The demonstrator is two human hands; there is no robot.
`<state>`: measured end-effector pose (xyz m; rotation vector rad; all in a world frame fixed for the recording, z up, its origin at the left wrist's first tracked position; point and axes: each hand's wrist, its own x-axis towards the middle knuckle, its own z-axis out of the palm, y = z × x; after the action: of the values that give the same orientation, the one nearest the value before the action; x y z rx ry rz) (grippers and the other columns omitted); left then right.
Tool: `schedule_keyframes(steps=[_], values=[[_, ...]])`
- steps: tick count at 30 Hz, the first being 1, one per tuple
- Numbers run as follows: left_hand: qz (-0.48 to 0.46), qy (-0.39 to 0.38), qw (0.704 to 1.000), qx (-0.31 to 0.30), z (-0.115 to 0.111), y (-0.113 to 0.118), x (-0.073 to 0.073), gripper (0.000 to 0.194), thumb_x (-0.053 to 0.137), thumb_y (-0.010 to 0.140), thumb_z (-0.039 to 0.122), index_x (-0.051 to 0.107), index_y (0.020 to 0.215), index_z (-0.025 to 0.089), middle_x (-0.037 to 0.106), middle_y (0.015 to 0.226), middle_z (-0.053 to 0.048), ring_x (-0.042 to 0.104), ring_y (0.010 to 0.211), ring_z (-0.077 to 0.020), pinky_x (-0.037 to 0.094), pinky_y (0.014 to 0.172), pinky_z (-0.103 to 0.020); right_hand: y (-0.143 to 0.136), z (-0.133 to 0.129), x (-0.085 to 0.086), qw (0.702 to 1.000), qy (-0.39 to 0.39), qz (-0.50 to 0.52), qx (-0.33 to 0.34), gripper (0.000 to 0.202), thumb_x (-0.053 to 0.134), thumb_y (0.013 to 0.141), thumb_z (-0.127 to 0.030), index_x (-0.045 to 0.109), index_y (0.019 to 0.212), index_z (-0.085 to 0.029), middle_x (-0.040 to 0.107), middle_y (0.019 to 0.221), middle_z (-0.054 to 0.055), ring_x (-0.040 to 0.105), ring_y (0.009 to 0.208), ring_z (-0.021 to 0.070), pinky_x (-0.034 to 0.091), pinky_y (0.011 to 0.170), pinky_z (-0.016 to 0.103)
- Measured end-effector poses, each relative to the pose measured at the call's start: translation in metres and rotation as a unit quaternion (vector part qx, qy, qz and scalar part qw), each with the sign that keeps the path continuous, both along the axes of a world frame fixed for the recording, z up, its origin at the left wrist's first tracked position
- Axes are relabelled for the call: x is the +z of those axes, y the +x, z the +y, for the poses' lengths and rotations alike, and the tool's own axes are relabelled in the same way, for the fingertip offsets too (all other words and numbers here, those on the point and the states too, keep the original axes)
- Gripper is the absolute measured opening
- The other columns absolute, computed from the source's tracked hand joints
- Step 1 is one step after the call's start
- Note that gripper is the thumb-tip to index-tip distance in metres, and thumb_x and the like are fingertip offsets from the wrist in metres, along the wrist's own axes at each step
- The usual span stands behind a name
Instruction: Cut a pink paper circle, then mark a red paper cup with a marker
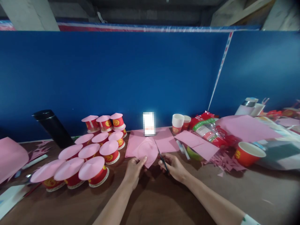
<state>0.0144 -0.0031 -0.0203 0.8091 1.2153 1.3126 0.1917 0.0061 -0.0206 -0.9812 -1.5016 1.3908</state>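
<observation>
Between thumb and fingers, my left hand (135, 170) grips a piece of pink paper (148, 152) with a rounded outline and a pointed lower edge. My right hand (173, 167) is closed around a pair of scissors (163, 160) with dark handles. Their blades point up and to the left, beside the paper's right edge; whether they touch it I cannot tell. Under and behind the held piece lie flat pink sheets (167, 140). A bright, blurred-out upright rectangle (149, 124) stands behind them.
Several red paper cups with pink cone tops (92, 172) stand at left, near a black bottle (52, 128). At right are white-and-red cups (178, 122), a plastic cup package (207, 129), paper scraps (227, 161) and a red cup (249, 153). A blue partition (131, 72) rises behind.
</observation>
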Motion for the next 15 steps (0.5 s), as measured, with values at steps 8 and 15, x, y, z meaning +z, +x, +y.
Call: schedule_keyframes(steps=[8, 15], values=[[-0.005, -0.006, 1.000, -0.002, -0.0001, 0.0005, 0.0004, 0.032, 0.072, 0.058, 0.039, 0.055, 0.058, 0.013, 0.055, 0.047, 0.002, 0.048, 0.040, -0.0073, 0.038, 0.040, -0.018, 0.0015, 0.0010, 0.0012, 1.000, 0.005, 0.000, 0.012, 0.035, 0.063, 0.072, -0.041, 0.058, 0.093, -0.014, 0.053, 0.059, -0.003, 0.046, 0.046, 0.0063, 0.031, 0.037, 0.015], [-0.013, -0.007, 1.000, 0.002, -0.0012, 0.0012, 0.0040, 0.032, 0.072, 0.058, 0.037, 0.052, 0.056, 0.012, 0.054, 0.046, 0.003, 0.048, 0.040, -0.0067, 0.039, 0.041, -0.018, 0.0015, 0.0017, 0.0010, 1.000, 0.001, 0.005, 0.017, 0.035, 0.065, 0.070, -0.041, 0.060, 0.091, -0.014, 0.051, 0.055, -0.004, 0.043, 0.045, 0.0058, 0.031, 0.038, 0.016]])
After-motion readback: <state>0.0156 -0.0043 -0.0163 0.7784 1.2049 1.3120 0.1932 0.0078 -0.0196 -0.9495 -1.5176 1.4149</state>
